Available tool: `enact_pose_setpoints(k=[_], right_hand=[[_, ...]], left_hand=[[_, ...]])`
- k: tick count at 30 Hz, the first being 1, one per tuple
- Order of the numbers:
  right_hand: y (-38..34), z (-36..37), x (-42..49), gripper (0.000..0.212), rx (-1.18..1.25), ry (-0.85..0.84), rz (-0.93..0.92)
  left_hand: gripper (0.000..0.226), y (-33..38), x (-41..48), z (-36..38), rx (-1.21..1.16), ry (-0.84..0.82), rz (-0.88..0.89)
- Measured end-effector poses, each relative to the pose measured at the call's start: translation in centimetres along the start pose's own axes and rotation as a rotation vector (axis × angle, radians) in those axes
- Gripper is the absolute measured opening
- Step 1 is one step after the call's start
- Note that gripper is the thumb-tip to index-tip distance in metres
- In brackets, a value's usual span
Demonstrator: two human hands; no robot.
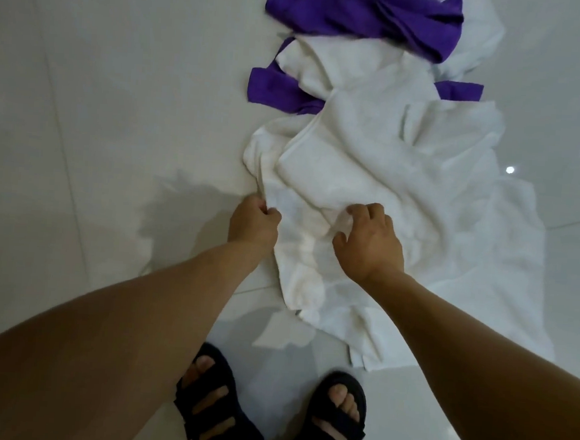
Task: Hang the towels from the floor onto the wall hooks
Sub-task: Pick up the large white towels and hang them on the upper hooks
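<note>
On the glossy white tiled floor [83, 109], head view: a crumpled white terry towel [353, 176] is lying nearest the person, at the near end of a heap that is running away from the feet.

- The left hand [254, 222] is pinching the crumpled white terry towel's left edge, fingers curled tight.
- The right hand [371, 239] is gripping a fold near the middle of the same cloth, fingers bunched into it.
- A flatter white towel [511, 269] is lying under and to the right. A flat purple towel [273, 90] is poking out from beneath the whites, and a twisted purple towel [364, 15] is lying across the far end.

Risks, as judged:
- The layers are overlapping, so a lift is likely dragging neighbours along or snagging on them.
- The near hem is trailing just in front of the dark strapped sandals [213, 407], so a forward step could be pinning it.
- The polished tile may be slippery underfoot.

Room:
- Bare tile is stretching wide on the left, with a narrower strip on the right.
- The wall hooks are not showing, so the route to them cannot be judged.
</note>
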State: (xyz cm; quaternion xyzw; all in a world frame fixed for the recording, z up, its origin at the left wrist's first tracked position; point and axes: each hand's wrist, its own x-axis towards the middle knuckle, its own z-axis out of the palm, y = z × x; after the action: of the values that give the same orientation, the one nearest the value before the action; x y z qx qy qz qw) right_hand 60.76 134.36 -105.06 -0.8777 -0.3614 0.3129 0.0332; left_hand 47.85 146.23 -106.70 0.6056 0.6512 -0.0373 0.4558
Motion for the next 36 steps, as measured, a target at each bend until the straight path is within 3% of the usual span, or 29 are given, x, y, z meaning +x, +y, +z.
enact_pose_setpoints(k=[2,5,10,13,16,19,21,23,26,29,32,36], right_hand=[[-0.9,-1.9,-1.1,0.050,0.072,0.024,-0.026],[-3.1,-6.1,-3.5,0.063,0.156,0.056,-0.132],[-7.3,-17.0,-8.2,0.098,0.198,0.059,-0.281],[-10.7,-25.6,-10.7,0.106,0.270,0.081,-0.307],[-15.0,-34.6,-13.8,0.093,0.494,0.022,-0.313],[-19.7,-41.9,-17.9,0.039,0.582,-0.067,-0.288],[-22.8,-46.3,-21.0,0.023,0.684,-0.040,-0.227],[-26.3,-51.3,-24.0,0.013,0.908,0.006,-0.196],[-31.5,-58.1,-28.3,0.018,1.166,-0.004,-0.232],[-36.8,-62.8,-31.4,0.041,1.264,-0.027,-0.286],[-41.6,-66.3,-34.5,0.063,1.401,-0.062,-0.282],[-44.9,-69.0,-38.1,0.068,1.486,-0.105,-0.564]], left_hand=[[0.009,1.7,-2.0,-1.5,-0.021,-0.019,0.064],[0.026,6.0,-5.4,-4.5,-0.101,-0.075,0.123],[0.012,17.2,-12.7,-13.4,-0.359,-0.190,0.219],[0.008,24.9,-17.8,-20.4,-0.437,-0.284,0.307],[0.015,32.0,-23.1,-27.8,-0.582,-0.354,0.366],[0.012,37.4,-28.1,-35.4,-0.793,-0.422,0.343],[0.009,39.5,-30.7,-40.5,-0.843,-0.407,0.348],[0.026,40.7,-33.0,-45.7,-0.799,-0.399,0.390],[0.065,40.0,-36.3,-52.2,-0.562,-0.410,0.474],[0.079,37.9,-39.4,-55.6,-0.324,-0.492,0.504],[0.069,36.5,-42.6,-57.6,-0.220,-0.295,0.484],[0.040,38.0,-46.9,-62.6,-0.661,-0.073,0.480]])
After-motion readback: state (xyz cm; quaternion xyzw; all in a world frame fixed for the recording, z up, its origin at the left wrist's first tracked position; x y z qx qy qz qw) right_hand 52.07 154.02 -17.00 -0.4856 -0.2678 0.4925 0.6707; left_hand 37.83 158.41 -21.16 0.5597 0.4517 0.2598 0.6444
